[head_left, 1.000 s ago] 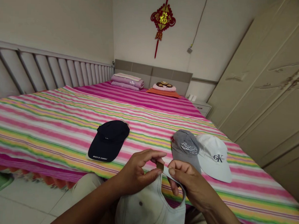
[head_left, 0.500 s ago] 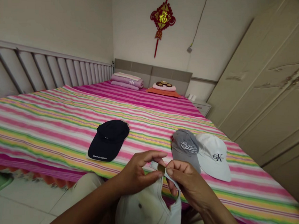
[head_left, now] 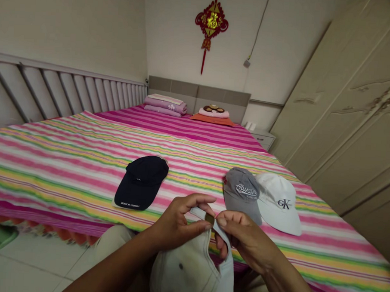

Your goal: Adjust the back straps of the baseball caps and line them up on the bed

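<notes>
White cotton cap hangs in front of your lap, just off the near edge of the bed, and it is what you have in hand. Its back strap arches above the opening, with a small brass buckle on it. Your left hand pinches the strap at the buckle between thumb and forefinger, and your right hand is closed on the strap just beside it, so the two nearly touch. The step in hand looks like work on that buckle; it calls for a firm pinch on both sides, since the strap could slip.

The bed's cover is striped in pink, green, yellow and white. On it, left of your hands, lies a navy cap. To the right, a grey cap touches a white CK cap.

At the far end, folded bedding and a pillow sit before the headboard. A railing runs along the left, a cream wardrobe stands right, and a red knot ornament hangs on the far wall.
</notes>
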Tool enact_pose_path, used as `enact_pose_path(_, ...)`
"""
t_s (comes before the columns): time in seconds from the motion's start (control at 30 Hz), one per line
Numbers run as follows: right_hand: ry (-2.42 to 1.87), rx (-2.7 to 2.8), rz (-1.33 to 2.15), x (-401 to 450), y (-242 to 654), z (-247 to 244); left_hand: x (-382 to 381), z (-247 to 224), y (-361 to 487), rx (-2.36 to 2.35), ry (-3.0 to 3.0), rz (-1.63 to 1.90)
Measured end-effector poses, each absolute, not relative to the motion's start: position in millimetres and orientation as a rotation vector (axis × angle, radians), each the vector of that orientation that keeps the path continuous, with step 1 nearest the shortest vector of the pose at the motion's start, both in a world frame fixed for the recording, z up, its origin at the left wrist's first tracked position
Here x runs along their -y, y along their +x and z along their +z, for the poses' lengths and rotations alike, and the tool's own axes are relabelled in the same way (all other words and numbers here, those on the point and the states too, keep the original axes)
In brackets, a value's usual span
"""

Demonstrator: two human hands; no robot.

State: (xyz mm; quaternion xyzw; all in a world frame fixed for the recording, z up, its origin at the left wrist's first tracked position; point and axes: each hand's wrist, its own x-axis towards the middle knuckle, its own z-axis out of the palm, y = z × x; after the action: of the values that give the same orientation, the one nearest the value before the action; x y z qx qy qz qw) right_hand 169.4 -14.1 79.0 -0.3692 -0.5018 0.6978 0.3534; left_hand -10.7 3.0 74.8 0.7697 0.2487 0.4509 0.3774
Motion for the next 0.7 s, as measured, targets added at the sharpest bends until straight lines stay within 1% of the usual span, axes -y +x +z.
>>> enact_pose_path(0.47, -0.937, 1.182, 1.802, 8.8, 161.4, 80.5, -11.5, 76.6, -13.1, -0.647, 1.736, 1.064)
enact_pose_path(0.7, -0.919, 1.194, 1.882, 2.1, 162.2, 79.3, -35.7, 74.6, -21.1, -0.481, 1.370, 0.845)
